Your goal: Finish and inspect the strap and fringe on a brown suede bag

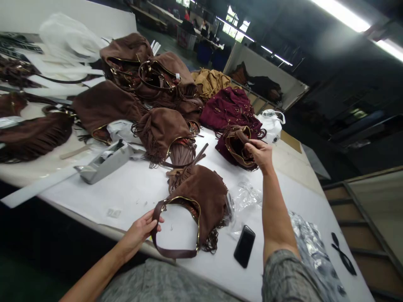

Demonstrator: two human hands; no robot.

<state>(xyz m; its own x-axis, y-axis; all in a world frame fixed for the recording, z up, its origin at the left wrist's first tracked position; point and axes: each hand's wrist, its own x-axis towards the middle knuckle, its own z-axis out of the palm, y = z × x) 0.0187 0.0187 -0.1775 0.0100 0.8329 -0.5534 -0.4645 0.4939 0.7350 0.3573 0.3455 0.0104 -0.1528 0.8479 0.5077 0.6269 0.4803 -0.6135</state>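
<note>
A brown bag (209, 191) lies just right of the left fingers (147, 226), which pinch its handle (178, 253); right fingers (256, 151) clasp a maroon bag (225, 152) by its strap (242, 136). Both seem assembled, mouths unclosed; what remains, I cannot tell.

Brown fringed bag (208, 195): lies near the front edge of the table (134, 191), gapes along a gold zip (199, 218), loops its strap (178, 253) toward that edge. Dark red bag (227, 146): tilts farther back and right, gapes at the mouth.
</note>
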